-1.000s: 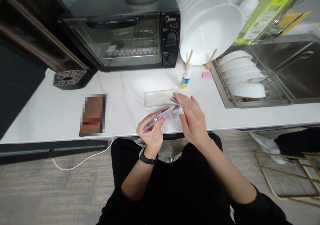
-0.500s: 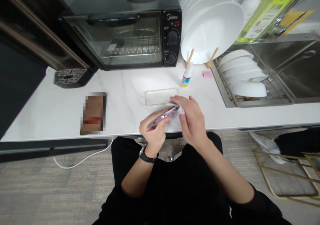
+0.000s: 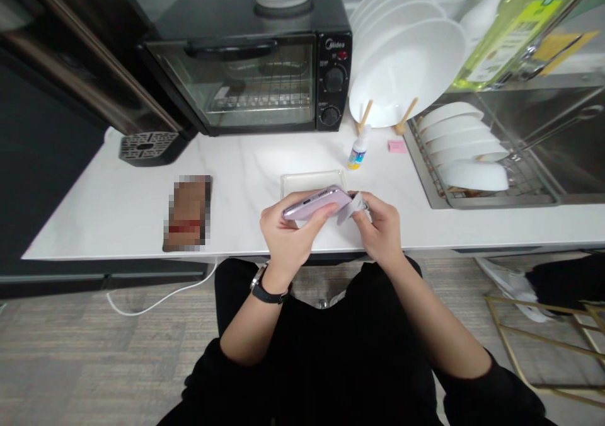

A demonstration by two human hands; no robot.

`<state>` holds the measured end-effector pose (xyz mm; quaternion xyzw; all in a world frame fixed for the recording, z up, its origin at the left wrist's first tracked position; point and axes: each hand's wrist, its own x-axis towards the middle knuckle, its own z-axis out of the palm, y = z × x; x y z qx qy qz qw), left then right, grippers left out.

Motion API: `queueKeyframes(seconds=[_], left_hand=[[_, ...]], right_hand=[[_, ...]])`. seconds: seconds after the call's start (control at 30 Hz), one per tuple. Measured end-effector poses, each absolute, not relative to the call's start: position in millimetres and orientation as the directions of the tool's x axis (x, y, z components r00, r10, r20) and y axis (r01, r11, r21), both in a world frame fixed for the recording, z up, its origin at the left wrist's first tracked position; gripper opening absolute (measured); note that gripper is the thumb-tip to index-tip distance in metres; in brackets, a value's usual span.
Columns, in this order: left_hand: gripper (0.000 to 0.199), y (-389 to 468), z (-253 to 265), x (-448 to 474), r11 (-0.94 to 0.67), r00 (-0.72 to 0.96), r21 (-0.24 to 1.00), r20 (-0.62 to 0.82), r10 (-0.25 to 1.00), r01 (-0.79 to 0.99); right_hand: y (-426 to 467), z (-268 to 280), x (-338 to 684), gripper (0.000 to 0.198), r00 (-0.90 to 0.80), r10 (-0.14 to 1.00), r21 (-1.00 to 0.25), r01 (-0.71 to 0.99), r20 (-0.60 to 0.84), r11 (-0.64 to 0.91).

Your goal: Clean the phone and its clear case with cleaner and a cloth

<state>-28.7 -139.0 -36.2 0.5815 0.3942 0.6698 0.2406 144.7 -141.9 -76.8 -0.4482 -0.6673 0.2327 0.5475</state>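
Observation:
My left hand is closed around a light purple phone, held tilted above the counter's front edge with its port end showing. In my right hand a thin grey-white cloth is pinched between thumb and fingers, touching or very near the phone's right end. Behind the phone a clear phone case lies on the counter, partly covered by my left hand and the phone. A small white spray bottle with a blue and yellow label stands beyond my right hand.
A black toaster oven stands at the back, beside white plates in a rack. To the right, bowls sit in a drainer by the sink. A pixelated flat object lies left; a pink item lies near the plates.
The phone has turned so more of its flat side and port end show. My right hand has moved right and down, with the cloth now at the phone's right end. The view has shifted slightly.

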Motion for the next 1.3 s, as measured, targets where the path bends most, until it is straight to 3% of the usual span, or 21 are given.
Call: queueKeyframes(seconds=[0.33,0.5,0.63,0.73,0.83,1.0,1.13,1.2,1.3], left_hand=[[0.047,-129,-55,-23,-0.414,-0.338,0.872,0.319,0.885,-0.260],[0.034,-141,-42,-16,-0.438,-0.244,0.899,0.419,0.874,-0.026],[0.018,-144,-33,-18,-0.590,-0.141,0.795,0.606,0.783,0.140],[0.018,-138,-32,-22,-0.659,-0.031,0.721,0.680,0.733,0.215],[0.021,-132,-34,-23,-0.722,0.087,0.646,0.728,0.681,0.249],[0.013,-127,-41,-20,-0.787,0.167,0.501,0.796,0.582,0.361],[0.029,-124,-47,-22,-0.826,0.144,0.443,0.845,0.514,0.347],[0.021,-124,-48,-23,-0.814,0.144,0.461,0.833,0.534,0.355],[0.012,-126,-46,-23,-0.788,0.162,0.479,0.806,0.569,0.386]], right_hand=[[-140,-63,158,0.030,-0.153,0.881,-0.836,0.277,0.448,0.473],[-148,-58,147,0.030,-0.157,0.882,-0.846,0.251,0.445,0.471],[-151,-57,145,0.028,0.117,0.833,-0.815,0.320,0.540,0.483],[-151,-47,150,0.031,0.289,0.688,-0.736,0.407,0.666,0.541],[-153,-33,150,0.031,0.121,0.620,-0.576,0.537,0.776,0.616],[-159,-26,134,0.040,-0.178,0.593,-0.387,0.606,0.785,0.695],[-158,-30,133,0.053,-0.357,0.518,-0.184,0.658,0.778,0.730],[-154,-33,139,0.057,-0.357,0.514,-0.143,0.697,0.780,0.702],[-151,-36,146,0.056,-0.266,0.525,-0.177,0.741,0.808,0.647]])
